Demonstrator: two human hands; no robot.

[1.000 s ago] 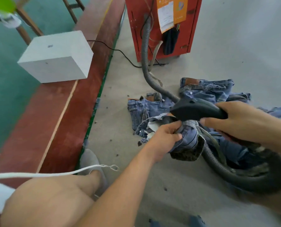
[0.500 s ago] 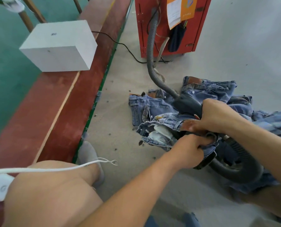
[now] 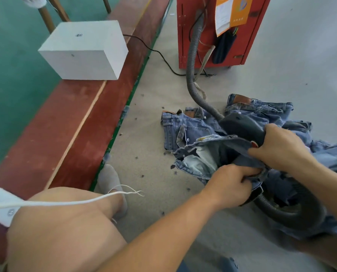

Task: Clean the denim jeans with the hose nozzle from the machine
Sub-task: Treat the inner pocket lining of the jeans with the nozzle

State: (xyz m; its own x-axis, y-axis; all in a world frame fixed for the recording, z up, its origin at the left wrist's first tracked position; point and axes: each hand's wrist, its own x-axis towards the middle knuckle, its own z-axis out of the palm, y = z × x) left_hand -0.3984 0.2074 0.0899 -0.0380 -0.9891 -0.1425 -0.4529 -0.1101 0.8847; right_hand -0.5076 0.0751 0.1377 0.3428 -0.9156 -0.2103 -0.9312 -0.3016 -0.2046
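Blue denim jeans [image 3: 185,132] lie bunched on the grey floor at centre right. A dark hose nozzle [image 3: 240,124] rests on them, its ribbed grey hose [image 3: 192,61] running up to the red machine [image 3: 205,26]. My right hand [image 3: 277,148] grips the nozzle's handle together with a fold of denim. My left hand [image 3: 232,185] is closed on the jeans' edge just below it. Another stretch of hose [image 3: 293,214] loops under my right forearm, partly hidden.
A white block [image 3: 85,50] sits on a red-brown plank [image 3: 69,122] along the left. A black cable [image 3: 159,54] runs to the machine. My bare knee [image 3: 65,232] and grey-socked foot [image 3: 110,179] are at bottom left. Small dark scraps dot the floor.
My right hand has pushed the nozzle down from above the jeans into the denim fold. My left hand shifted right and lower, still gripping the fabric. The view has tilted slightly.
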